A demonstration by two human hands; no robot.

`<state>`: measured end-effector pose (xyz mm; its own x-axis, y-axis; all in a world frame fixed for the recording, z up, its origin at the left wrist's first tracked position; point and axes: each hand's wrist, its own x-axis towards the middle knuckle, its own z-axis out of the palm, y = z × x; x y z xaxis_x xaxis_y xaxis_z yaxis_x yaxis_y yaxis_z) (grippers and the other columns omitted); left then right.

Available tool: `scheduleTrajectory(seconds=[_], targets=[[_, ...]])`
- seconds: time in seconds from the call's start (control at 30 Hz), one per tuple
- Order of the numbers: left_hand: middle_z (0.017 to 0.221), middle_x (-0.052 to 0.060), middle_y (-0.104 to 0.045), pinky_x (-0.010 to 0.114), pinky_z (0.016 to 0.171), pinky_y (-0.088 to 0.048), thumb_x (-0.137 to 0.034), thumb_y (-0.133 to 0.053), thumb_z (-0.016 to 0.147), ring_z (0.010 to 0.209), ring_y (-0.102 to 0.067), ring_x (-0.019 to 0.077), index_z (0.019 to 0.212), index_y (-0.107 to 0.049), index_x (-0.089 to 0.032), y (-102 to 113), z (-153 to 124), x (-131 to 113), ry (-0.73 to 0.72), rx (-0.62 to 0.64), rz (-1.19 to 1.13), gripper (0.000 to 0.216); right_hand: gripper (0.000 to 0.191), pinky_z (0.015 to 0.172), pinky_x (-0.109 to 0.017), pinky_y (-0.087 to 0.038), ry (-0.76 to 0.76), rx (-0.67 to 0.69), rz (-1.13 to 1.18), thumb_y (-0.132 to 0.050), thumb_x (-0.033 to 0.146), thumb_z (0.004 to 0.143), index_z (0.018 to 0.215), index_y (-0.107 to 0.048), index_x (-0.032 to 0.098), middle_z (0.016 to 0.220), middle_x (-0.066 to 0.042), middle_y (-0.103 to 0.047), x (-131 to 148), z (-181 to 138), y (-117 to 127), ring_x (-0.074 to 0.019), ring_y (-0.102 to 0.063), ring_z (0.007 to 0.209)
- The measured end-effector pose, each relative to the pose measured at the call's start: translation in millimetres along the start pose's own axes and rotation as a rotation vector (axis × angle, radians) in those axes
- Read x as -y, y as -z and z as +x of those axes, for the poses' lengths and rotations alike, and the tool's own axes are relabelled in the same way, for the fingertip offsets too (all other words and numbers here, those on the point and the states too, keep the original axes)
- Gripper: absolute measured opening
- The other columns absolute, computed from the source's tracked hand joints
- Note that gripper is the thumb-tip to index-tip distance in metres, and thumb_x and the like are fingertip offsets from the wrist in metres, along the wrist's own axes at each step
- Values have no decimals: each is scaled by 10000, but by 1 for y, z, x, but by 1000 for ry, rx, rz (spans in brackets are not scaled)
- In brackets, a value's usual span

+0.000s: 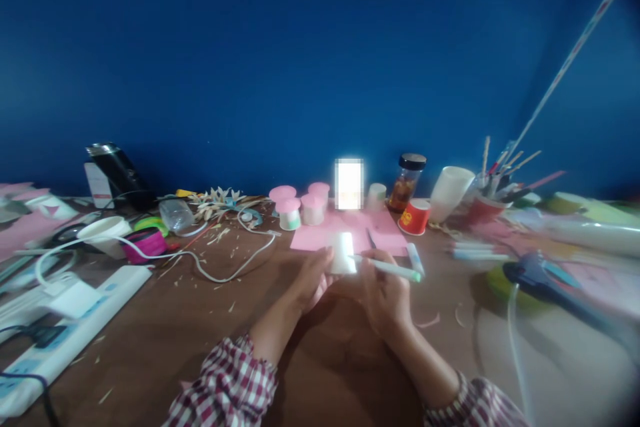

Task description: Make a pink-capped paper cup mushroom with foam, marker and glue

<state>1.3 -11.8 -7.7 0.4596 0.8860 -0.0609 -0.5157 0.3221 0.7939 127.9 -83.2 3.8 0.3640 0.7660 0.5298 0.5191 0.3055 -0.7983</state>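
Note:
My left hand (316, 279) is closed on the left side of a small white paper cup (343, 253), held above the near edge of a pink paper sheet (305, 238). In my right hand (387, 297) is a white marker with a green end (400, 271); its tip points left, at the cup's side. Whether the tip touches the cup is hard to tell. Beside the right hand, a marker cap or second pen (415, 260) lies at the sheet's right corner. Several small cups with pink round tops (286, 205) stand at the sheet's left.
A white power strip (115, 293) and looping white cable (220, 279) lie left. Behind are a bright, pixelated rectangle (349, 184), a dark-lidded jar (406, 183) and a red paper cup (415, 216). A blue-grey tool, perhaps a glue gun (537, 277), lies right. Shavings litter the table.

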Motion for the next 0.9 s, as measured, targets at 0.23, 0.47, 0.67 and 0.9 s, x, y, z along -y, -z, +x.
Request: scheduleTrajectory(seconds=[0.23,0.47,0.67,0.9], targets=[[861,63,-681,318,764,-474,-425,-724,720,814,-631,187,884,-652,-147,-1,-3,-1,2,21,12,331,192,537,-228,-418,20,31,-65,-493,307,899,863,-616,165,664,-4,-603,4,2,1,-123,-524,558],[802,11,-654,246,710,-446,-369,-752,700,759,-607,129,831,-631,-165,1,-1,-1,47,-40,-3,271,173,526,-214,-402,60,49,-79,-497,300,898,868,-606,168,650,13,-596,3,1,0,-111,-522,540],[817,14,-650,262,775,-451,-384,-757,691,777,-603,123,850,-629,-156,2,0,0,51,-29,-1,306,163,516,-216,-390,57,36,-108,-503,295,901,874,-605,171,650,17,-587,0,0,-1,-103,-496,518],[805,29,-662,265,750,-455,-416,-752,690,772,-614,140,848,-641,-148,2,0,2,5,8,1,330,161,529,-228,-405,67,18,-109,-508,301,894,866,-609,178,674,9,-594,1,0,-1,-114,-509,535]])
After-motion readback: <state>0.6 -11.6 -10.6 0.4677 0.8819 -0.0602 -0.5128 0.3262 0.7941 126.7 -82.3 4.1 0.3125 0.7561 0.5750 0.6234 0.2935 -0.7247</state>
